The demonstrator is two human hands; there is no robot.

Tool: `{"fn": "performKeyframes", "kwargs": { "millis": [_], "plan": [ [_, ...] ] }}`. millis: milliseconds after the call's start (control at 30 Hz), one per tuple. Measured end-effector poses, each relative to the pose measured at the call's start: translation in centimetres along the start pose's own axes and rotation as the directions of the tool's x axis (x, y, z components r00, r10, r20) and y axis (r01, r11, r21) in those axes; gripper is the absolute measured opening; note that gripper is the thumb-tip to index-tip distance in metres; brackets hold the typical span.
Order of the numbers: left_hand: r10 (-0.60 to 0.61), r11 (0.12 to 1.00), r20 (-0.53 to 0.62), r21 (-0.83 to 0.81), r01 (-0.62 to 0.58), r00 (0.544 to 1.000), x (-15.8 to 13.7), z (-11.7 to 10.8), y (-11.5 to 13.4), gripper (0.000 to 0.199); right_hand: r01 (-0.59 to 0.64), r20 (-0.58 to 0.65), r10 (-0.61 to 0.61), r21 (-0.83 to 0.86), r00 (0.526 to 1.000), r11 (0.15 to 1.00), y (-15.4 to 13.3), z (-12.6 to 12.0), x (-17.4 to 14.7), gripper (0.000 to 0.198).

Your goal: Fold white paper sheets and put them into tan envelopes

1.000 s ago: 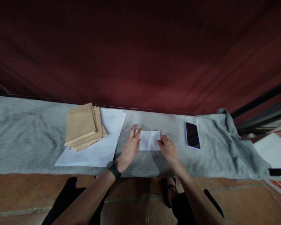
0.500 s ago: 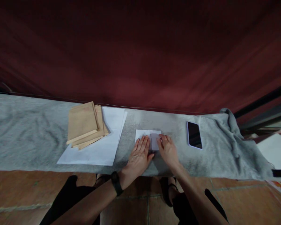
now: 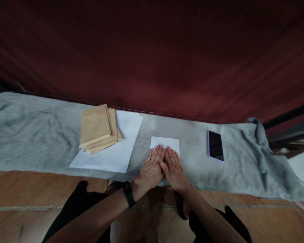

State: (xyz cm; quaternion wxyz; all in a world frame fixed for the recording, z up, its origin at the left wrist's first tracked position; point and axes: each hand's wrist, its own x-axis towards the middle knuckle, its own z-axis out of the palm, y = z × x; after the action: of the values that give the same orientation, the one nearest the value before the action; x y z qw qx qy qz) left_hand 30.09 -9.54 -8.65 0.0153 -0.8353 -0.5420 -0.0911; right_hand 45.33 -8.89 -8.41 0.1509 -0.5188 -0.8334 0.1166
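Observation:
A small folded sheet of white paper (image 3: pixel 165 141) lies on the grey cloth in front of me. My left hand (image 3: pixel 153 167) rests flat on its left part, fingers stretched out and pointing away from me. Beside it, my right hand (image 3: pixel 174 168) presses flat on the right part, fingers extended and the thumb touching the left hand. Both palms hide the paper's near portion. Neither hand grips anything.
Left of my hands, several brown paper envelopes (image 3: pixel 95 125) are stacked on larger white sheets (image 3: pixel 103 160). A phone (image 3: pixel 216 145) with a lilac edge lies to the right. Grey cloth (image 3: pixel 45 135) covers the narrow surface, and a dark red curtain (image 3: pixel 152 60) hangs behind.
My right hand has flattened and moved left against my left hand. The paper's right flap, raised or shaded before, now lies flat and white. The whole view has shifted slightly.

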Motion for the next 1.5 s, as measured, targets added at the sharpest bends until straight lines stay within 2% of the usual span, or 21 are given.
{"fn": "performKeyframes", "kwargs": {
  "millis": [167, 433, 700, 867, 967, 1067, 1133, 1267, 1500],
  "plan": [
    [0.003, 0.999, -0.045, -0.045, -0.005, 0.999, -0.3, -0.3, -0.6, 0.065, 0.004, -0.020, -0.006, -0.094, 1.000, 0.996, 0.7, -0.1, -0.3, 0.067],
    [-0.061, 0.997, -0.071, -0.051, 0.058, 0.996, -0.5, -0.9, -1.6, 0.073, -0.023, -0.100, 0.005, -0.181, 0.995, 0.983, 1.8, 0.3, -1.0, 0.068],
    [-0.154, 0.988, -0.048, -0.001, 0.154, 0.987, -0.3, -1.1, -3.0, 0.073, -0.089, -0.171, 0.058, -0.182, 0.984, 0.979, 3.0, 0.3, -1.3, 0.068],
    [-0.215, 0.976, -0.091, 0.018, 0.218, 0.972, 1.0, -1.4, -3.2, 0.066, -0.193, -0.222, 0.163, -0.119, 0.961, 0.974, 3.1, -0.4, 0.0, 0.066],
    [-0.161, 0.987, -0.099, -0.017, 0.160, 0.982, 2.4, -1.2, -2.7, 0.059, -0.161, -0.183, 0.148, -0.060, 0.972, 0.985, 2.1, -0.8, 1.8, 0.062],
    [-0.074, 0.997, -0.049, -0.041, 0.072, 0.996, 3.6, -0.5, -2.3, 0.057, -0.074, -0.109, 0.071, -0.022, 0.992, 0.997, 0.8, -0.6, 3.6, 0.057],
    [-0.056, 0.998, -0.010, -0.037, 0.056, 0.998, 4.1, 0.0, -2.4, 0.058, -0.051, -0.078, 0.049, -0.021, 0.996, 0.998, 0.3, -0.2, 4.5, 0.056],
    [-0.085, 0.996, -0.009, -0.020, 0.084, 0.996, 4.1, 0.5, -3.2, 0.060, -0.063, -0.093, 0.057, -0.066, 0.994, 0.996, 0.3, 0.7, 4.9, 0.055],
    [-0.172, 0.985, -0.014, -0.007, 0.172, 0.985, 3.3, -0.5, -4.5, 0.059, -0.100, -0.158, 0.071, -0.185, 0.985, 0.978, 1.6, 0.8, 4.1, 0.061]
  ]
}}
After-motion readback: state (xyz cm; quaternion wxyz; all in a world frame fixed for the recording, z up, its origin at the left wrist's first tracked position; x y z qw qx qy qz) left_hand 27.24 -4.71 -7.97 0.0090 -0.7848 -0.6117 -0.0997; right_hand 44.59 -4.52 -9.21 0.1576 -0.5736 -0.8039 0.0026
